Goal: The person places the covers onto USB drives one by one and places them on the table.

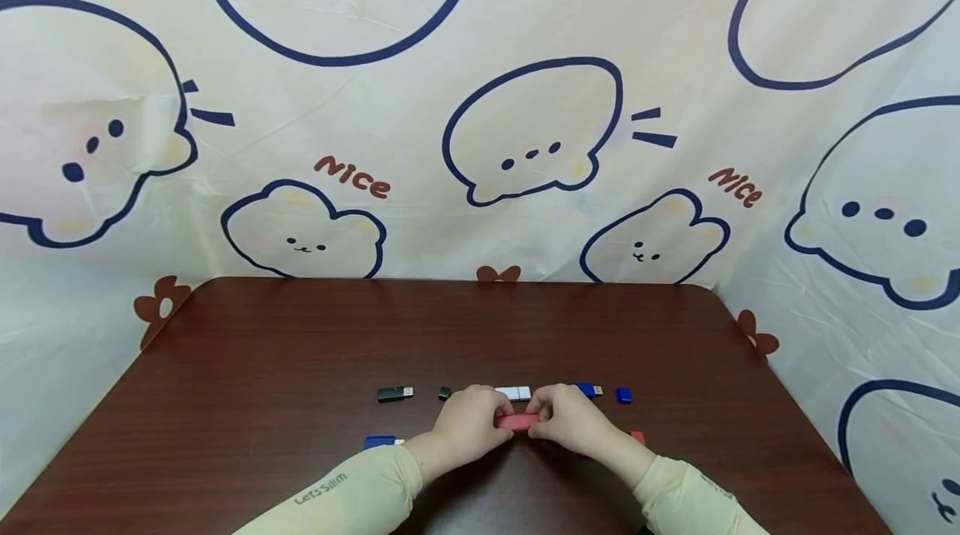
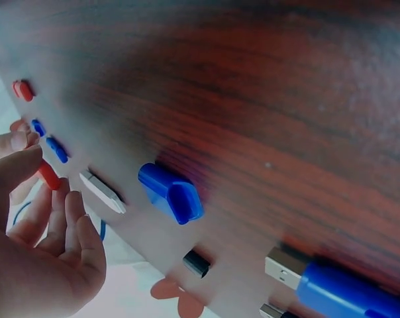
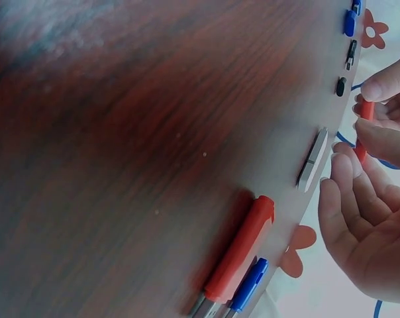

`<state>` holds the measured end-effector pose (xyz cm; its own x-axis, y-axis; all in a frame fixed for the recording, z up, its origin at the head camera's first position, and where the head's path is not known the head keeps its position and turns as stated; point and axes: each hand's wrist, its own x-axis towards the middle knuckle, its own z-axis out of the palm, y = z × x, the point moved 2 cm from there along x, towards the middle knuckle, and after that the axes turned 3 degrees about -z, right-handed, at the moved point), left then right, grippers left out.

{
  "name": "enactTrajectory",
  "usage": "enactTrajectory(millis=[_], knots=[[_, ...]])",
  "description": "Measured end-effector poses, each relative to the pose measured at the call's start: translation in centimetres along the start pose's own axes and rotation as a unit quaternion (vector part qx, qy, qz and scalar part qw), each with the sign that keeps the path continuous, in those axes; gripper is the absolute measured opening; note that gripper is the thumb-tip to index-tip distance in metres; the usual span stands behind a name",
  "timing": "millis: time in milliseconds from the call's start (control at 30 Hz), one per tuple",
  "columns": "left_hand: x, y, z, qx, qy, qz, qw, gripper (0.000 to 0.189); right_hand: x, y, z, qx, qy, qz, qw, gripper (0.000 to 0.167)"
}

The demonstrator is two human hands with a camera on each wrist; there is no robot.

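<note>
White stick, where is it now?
In the head view, the white stick lies on the table beyond the red stick pinched by the left hand and right hand, with a blue USB stick to its right.

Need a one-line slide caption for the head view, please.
Left hand and right hand together pinch a red stick over a brown table, a white stick lying just beyond.

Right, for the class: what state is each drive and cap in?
Held red piece: pinched by left hand and right hand; capping unclear
Red drive: uncapped
Rightmost red piece: partly hidden, unclear
White drive: capped
Black drive: uncapped
Black cap: off
Right blue drive: uncapped
Right blue cap: off
Left blue drive: uncapped
Left blue cap: off
</note>
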<state>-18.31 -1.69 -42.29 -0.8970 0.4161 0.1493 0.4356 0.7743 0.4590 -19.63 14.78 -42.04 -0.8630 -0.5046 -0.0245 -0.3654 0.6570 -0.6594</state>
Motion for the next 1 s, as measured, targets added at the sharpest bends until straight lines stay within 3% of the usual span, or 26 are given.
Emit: enactTrajectory(millis=[267, 533, 1000], knots=[[-0.06, 0.05, 0.17, -0.009, -0.012, -0.015, 0.9998, 0.012, -0.08, -0.05, 0.05, -0.002, -0.008, 0.004, 1.0, 0.011], [-0.13, 0.01, 0.42, 0.0, -0.017, -0.011, 0.9998, 0.013, -0.06, 0.07, 0.32, -0.027, -0.009, 0.005, 0.9996, 0.012], [-0.19, 0.1, 0.69, 0.02, -0.017, -0.015, 0.9996, 0.013, -0.19, 0.03, 0.6, -0.019, -0.016, 0.005, 0.9997, 0.011]])
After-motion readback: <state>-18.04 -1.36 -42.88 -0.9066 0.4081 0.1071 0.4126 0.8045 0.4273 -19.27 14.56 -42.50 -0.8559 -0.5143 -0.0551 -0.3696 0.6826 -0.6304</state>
